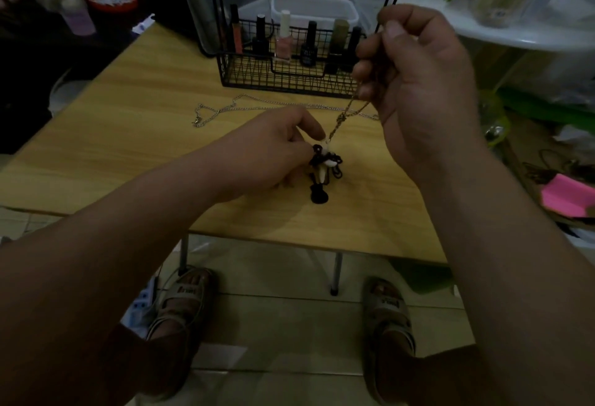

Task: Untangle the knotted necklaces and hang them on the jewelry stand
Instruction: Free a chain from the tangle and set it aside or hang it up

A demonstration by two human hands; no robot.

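— What lies on the wooden table?
— 1 black wire basket at the far edge, 1 silver chain loose just before it, 1 black pendant near the middle.

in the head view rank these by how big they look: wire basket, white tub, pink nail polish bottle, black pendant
1. wire basket
2. white tub, partly hidden behind the basket
3. pink nail polish bottle
4. black pendant, smallest even though it is nearest the camera

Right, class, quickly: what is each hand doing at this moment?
Left hand: pinches the knotted black cord.
Right hand: grips the gold chain.
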